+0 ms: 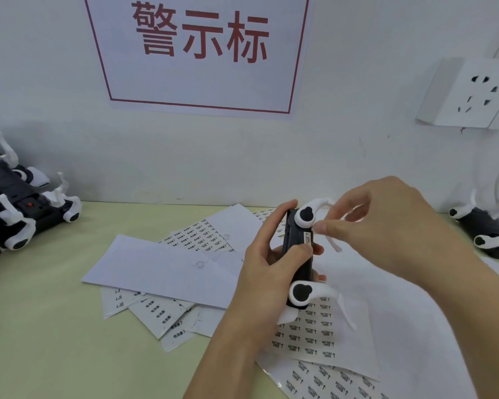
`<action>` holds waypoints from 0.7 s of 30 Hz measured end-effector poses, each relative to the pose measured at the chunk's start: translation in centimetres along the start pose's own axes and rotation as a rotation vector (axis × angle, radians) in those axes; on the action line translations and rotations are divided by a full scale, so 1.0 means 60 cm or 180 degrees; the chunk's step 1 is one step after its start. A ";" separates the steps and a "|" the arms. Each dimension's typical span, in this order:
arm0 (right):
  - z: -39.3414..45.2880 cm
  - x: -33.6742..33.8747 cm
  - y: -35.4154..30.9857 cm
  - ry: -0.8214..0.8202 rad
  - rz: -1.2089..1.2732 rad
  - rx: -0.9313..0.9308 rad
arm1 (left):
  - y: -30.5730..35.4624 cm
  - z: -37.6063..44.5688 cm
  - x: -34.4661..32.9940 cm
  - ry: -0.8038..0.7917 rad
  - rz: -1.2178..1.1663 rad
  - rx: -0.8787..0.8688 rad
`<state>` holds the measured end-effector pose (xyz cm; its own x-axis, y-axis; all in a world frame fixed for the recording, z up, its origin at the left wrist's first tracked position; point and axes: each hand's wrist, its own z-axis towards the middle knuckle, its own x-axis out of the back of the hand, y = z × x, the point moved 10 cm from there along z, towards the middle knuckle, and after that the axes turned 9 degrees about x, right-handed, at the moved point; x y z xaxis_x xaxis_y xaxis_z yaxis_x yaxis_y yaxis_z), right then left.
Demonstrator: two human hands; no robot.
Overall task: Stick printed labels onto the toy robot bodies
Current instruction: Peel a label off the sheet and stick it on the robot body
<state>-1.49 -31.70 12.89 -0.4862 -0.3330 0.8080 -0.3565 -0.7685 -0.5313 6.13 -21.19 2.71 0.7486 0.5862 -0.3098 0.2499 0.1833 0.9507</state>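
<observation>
Head view shows label sheets (308, 335) lying on the desk (41, 326) nearest. Above them, the left hand (267, 264) grips a black toy robot body (296, 254). The right hand (386, 223) pinches a small label (308, 237) onto its side. Farther left, more toy robots (20, 208) lie by the wall.

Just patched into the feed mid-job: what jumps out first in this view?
The big white wall sign with red characters dominates top centre. Below it, right of centre, the left hand grips a black toy robot body with white legs while the right hand presses a small printed label onto it. White label sheets lie scattered on the pale green table.
</observation>
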 end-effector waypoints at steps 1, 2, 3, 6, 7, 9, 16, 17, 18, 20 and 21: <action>-0.001 0.003 0.002 0.0017 0.0172 0.0004 | 0.001 0.001 0.000 -0.0044 -0.0090 -0.0006; -0.001 0.005 0.003 0.0044 0.0347 0.0016 | 0.002 0.001 -0.001 -0.0085 -0.0171 -0.0015; 0.000 0.004 0.004 0.0054 0.0520 0.0029 | 0.002 0.001 -0.002 -0.0125 -0.0240 -0.0029; 0.001 -0.013 0.007 -0.0042 0.0856 0.0023 | 0.004 0.000 -0.008 -0.0231 -0.0425 -0.0081; 0.001 -0.019 0.008 -0.0099 0.0920 0.0003 | 0.005 0.000 -0.008 -0.0252 -0.0481 -0.0096; -0.001 -0.036 0.007 -0.0292 0.1181 -0.0030 | 0.007 -0.001 -0.009 -0.0298 -0.0577 -0.0144; -0.011 -0.103 -0.014 -0.1021 0.2401 -0.0018 | 0.020 -0.007 -0.014 -0.0558 -0.0854 -0.0388; -0.011 -0.109 -0.014 -0.1056 0.2608 -0.0101 | 0.022 -0.008 -0.012 -0.0538 -0.0845 -0.0408; -0.011 -0.113 -0.015 -0.1091 0.2774 -0.0158 | 0.023 -0.008 -0.011 -0.0535 -0.0821 -0.0427; -0.011 -0.116 -0.015 -0.1149 0.2946 -0.0200 | 0.024 -0.010 -0.013 -0.0567 -0.0768 -0.0435; -0.011 -0.116 -0.013 -0.1166 0.2979 -0.0201 | 0.024 -0.011 -0.015 -0.0580 -0.0748 -0.0425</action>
<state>1.65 -28.42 7.54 -0.3211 -0.9435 0.0818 -0.0037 -0.0851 -0.9964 5.42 -20.97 4.34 0.7805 0.3670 -0.5061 0.3551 0.4059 0.8421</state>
